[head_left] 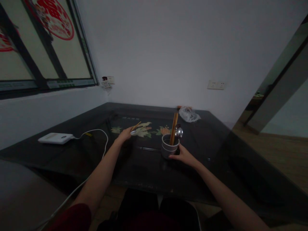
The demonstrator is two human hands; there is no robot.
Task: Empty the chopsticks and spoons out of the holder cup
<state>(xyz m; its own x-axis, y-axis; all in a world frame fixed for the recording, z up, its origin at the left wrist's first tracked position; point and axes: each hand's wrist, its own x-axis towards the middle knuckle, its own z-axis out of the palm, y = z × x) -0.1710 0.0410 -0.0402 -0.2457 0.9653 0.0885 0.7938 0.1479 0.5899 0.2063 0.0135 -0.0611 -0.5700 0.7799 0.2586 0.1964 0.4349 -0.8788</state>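
My left hand [124, 134] is closed over the left part of the table's flower print. From it stick out wooden chopsticks [136, 125] and the shiny end of what looks like a spoon [133, 132]. Wrapped round the lower right side of a grey cup [168, 150] is my right hand [182, 154]. The cup stands upright on the table, with more chopsticks [173, 130] leaning in it. Metal spoons [178, 132] rise over its right rim, bowls up. How many utensils my left hand holds is hidden by the fingers.
A white power bank [55, 138] with a white cable [106, 141] lies at the left of the dark table [144, 166]. At the back right is a crumpled clear plastic bag [189, 115]. Wall sockets [216, 85] sit above the table, and a window [48, 45] is at left.
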